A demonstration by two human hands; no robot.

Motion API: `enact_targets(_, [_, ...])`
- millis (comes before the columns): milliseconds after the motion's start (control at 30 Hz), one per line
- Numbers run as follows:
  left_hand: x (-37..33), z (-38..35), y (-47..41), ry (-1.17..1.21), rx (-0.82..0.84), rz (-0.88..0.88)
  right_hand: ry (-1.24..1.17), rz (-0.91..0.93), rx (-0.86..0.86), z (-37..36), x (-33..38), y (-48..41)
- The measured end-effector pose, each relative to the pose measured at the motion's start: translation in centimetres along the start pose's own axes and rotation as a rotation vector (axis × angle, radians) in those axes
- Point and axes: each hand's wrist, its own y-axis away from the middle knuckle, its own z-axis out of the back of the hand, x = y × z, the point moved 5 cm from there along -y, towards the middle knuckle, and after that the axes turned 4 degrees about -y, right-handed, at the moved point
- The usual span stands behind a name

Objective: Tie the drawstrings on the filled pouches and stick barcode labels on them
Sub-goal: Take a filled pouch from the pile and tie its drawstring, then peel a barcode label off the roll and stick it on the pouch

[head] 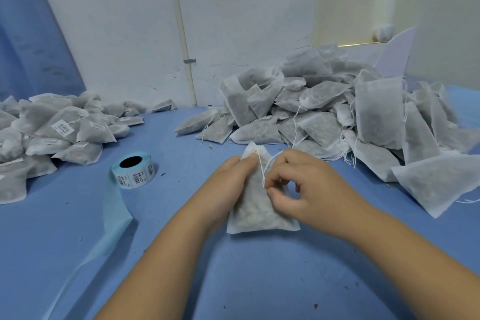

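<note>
Both forearms reach in from the lower edge and meet over the middle of the blue bench (228, 275). The left grip (231, 176) holds the upper left side of a filled white pouch (259, 215), thumb laid across the front near the gathered neck; its fingers go behind the fabric and are hidden. The right grip (304, 182) is turned palm down, its thumb and forefinger pinching the thin white drawstring (261, 173), which runs up in a loop to the pouch's neck, while the other fingers curl loosely above the fabric. The pouch lies tilted on the bench between the two hands, bottom edge toward the person, its middle covered by the right hand. Whether a knot has formed cannot be told. A roll of barcode labels (133, 170) lies on its side to the left, a pale backing strip (114, 208) trailing from it toward the lower edge; the print is too small to read. A heap of labelled pouches (52, 132) is cut off at the left edge, and a larger heap of unlabelled pouches (324, 112) runs out of frame on the right.
</note>
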Motion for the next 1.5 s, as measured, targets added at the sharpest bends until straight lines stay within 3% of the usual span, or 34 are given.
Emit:
enact_targets(167, [0.2,-0.2,0.0,0.131,0.056,0.032,-0.108,-0.017,-0.039,0.3,-0.4,-0.1])
enact_targets(367, [-0.6,0.1,0.0,0.196,0.099,-0.053,-0.272,-0.06,-0.116,1.0,0.1,-0.1])
enact_targets(500, [-1.9,1.0,0.3,0.205,0.029,-0.107,-0.378,-0.052,-0.26,1.8,1.0,-0.2])
enact_targets(633, [-3.6,3.5,0.8,0.193,-0.09,-0.099,-0.494,-0.17,-0.371,1.1,1.2,-1.0])
enact_targets(900, [-6.7,15.1,4.0,0.009,-0.362,-0.171,-0.598,-0.311,-0.133,-5.1,4.3,-4.7])
enact_targets(1233, [1.3,25.8,8.6,0.007,-0.707,-0.059,-0.51,-0.462,0.095,-14.1,9.0,-8.2])
enact_targets(1367, [4.1,27.1,9.4,-0.019,-0.852,-0.061,-0.377,-0.395,0.137,-16.4,10.4,-8.4])
enact_targets(1500, [4.7,27.7,9.5,-0.078,-0.89,-0.062,-0.24,-0.221,0.201,-17.4,13.0,-8.9])
